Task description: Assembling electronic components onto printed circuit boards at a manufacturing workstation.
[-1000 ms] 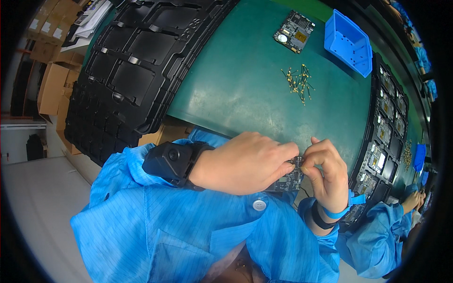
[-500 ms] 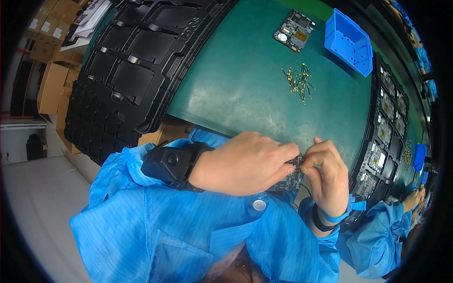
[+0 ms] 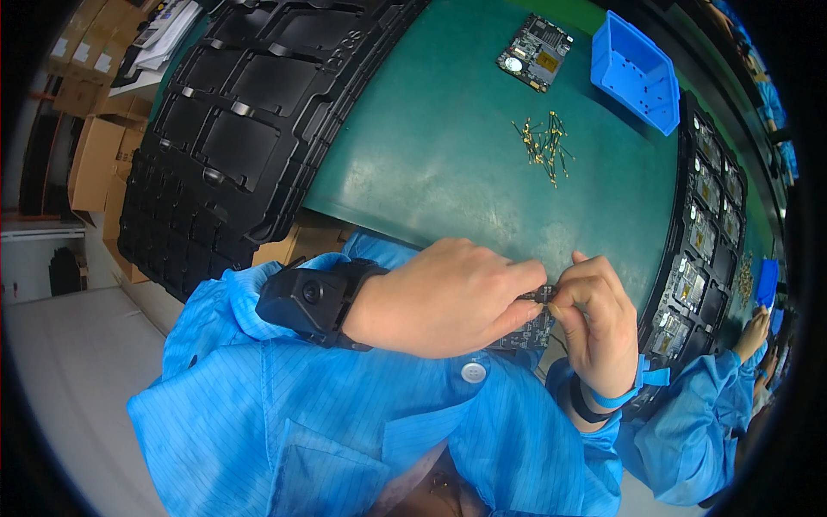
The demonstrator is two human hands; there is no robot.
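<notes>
Head view: the left hand (image 3: 448,297) grips a circuit board (image 3: 527,336) on the wearer's side of the surface's (image 3: 413,164) near edge; the right hand (image 3: 603,314) is pinched at the board's corner, its hold too small to tell. Slack fingers or a sideways push could drop the board or strain small parts. Open room lies ahead, between the black trays (image 3: 293,159) and short cables (image 3: 544,151).

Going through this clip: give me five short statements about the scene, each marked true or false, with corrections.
1. The left hand and right hand meet at the near circuit board. True.
2. The short cables lie inside the blue bin. False: they lie loose on the green tabletop.
3. A second circuit board lies on the tabletop, left of the bin. True.
4. The black tray holding boards is at the picture's left. False: it is at the right.
5. The person's sleeves are blue. True.
</notes>
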